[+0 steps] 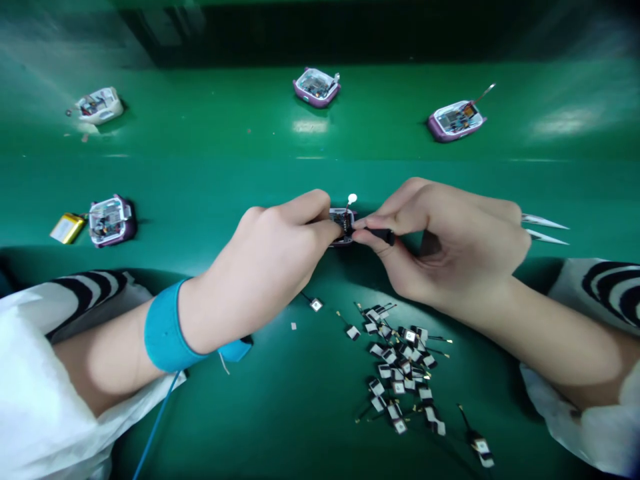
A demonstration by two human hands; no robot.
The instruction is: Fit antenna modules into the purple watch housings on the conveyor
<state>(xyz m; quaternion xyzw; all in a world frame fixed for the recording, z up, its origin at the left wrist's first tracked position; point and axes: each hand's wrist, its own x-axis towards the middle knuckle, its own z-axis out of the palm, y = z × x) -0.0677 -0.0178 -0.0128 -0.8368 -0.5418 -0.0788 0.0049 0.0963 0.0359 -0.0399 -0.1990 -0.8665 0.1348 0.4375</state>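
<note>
Left grip [265,267] narrow, its thumb and fingers closed on a small purple-rimmed housing [343,227]; right grip [440,243] equally narrow, pinching a slim black-handled tool [383,235] whose tip meets the housing and is hidden by the fingers. The housing is held above the green worktop [320,180], between the 2 hands, with a small white round tip [352,199] standing above it; what this belongs to cannot be told. Nearest the body, a blue wrist strap [165,327] circles the left wrist, and its blue cord [157,427] runs down toward the lower edge of the view. A loose pile of small black-and-white modules with thin leads [400,367] lies just below the hands. Beyond them are 4 more housings, 1 beside a yellow flat battery [67,228], and a pair of metal tweezer tips [545,227] shows past the right hand. Risks, as judged: a slip of the tool could scrape the exposed electronics, since the fingers hide the contact point; too much pinch could crack or drop the housing; and a dragged cord or sleeve could disturb the tangled leads.
</note>
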